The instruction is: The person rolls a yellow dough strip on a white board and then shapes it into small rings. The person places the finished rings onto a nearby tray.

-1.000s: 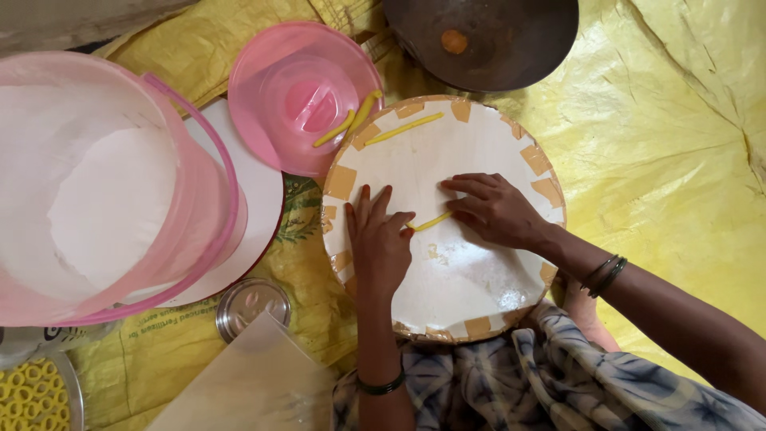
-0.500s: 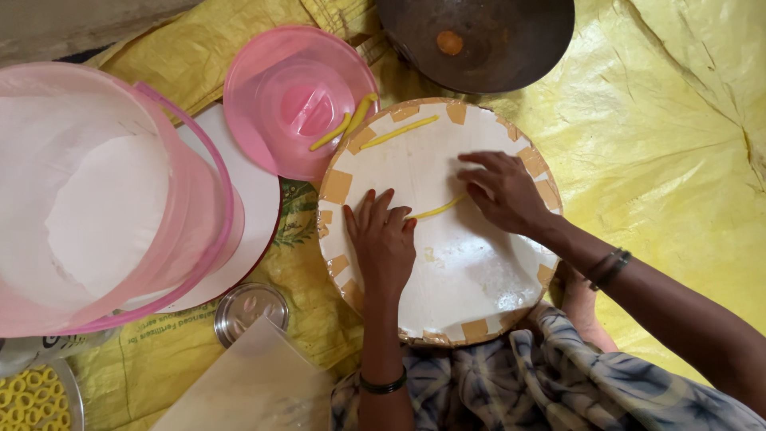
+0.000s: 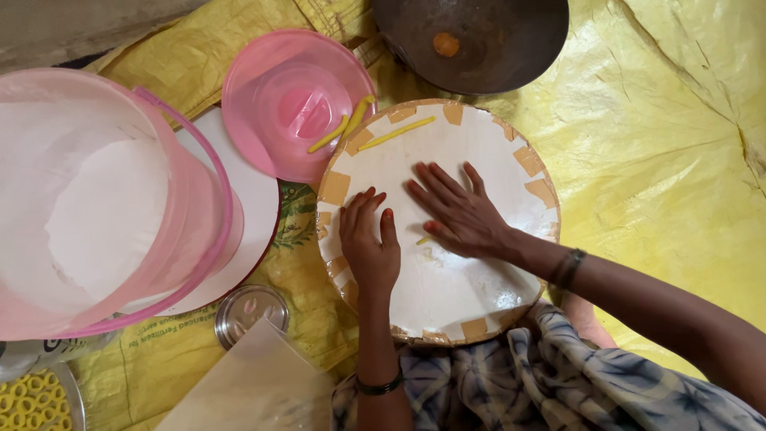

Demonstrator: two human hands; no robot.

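A round white board (image 3: 479, 144) with tan tape patches along its rim lies on my lap. My left hand (image 3: 369, 243) rests flat on its left part, fingers apart. My right hand (image 3: 456, 211) presses flat on the middle of the board over a thin yellow dough strip (image 3: 424, 239), of which only one end shows. Another long yellow dough strip (image 3: 396, 133) lies near the board's far edge. Two more yellow strips (image 3: 343, 126) sit on a pink lid (image 3: 279, 104) just beyond the board.
A large pink bucket (image 3: 96, 199) with white flour stands at the left over a white plate (image 3: 243, 207). A dark metal pan (image 3: 471, 40) lies at the top. A small steel bowl (image 3: 251, 311), a clear bag and yellow rings (image 3: 28, 399) lie at lower left on yellow sheeting (image 3: 662, 144).
My right hand has slid back toward the board's middle, flattening with fingers spread over the strip. My left hand stayed in place. The view has shifted slightly.
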